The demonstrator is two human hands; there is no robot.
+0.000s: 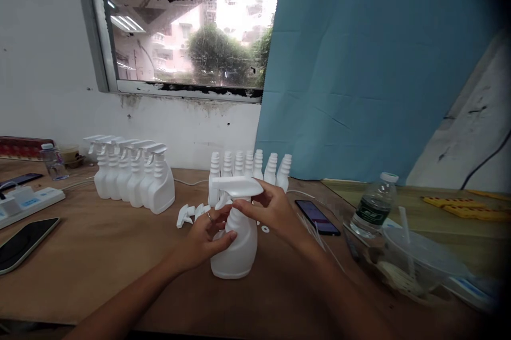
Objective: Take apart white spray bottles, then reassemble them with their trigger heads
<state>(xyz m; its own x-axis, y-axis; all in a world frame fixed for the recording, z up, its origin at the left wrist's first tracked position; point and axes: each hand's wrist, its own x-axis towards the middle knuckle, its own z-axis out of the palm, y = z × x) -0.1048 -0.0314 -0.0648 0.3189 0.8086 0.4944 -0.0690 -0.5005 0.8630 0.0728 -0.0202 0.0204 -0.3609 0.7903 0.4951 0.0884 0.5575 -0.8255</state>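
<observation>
A white spray bottle stands upright on the brown table in front of me, with a white trigger head on its neck, the nozzle pointing left. My left hand is wrapped round the bottle's upper body, thumb across the front. My right hand grips the back of the trigger head and the neck below it. Several bottles without heads stand behind. At the left is a row of bottles with heads fitted. Loose trigger heads lie beyond my left hand.
On the right are a phone, a water bottle, thin white tubes and a plastic bowl with a straw. A phone, a power strip and a small bottle lie or stand at the left.
</observation>
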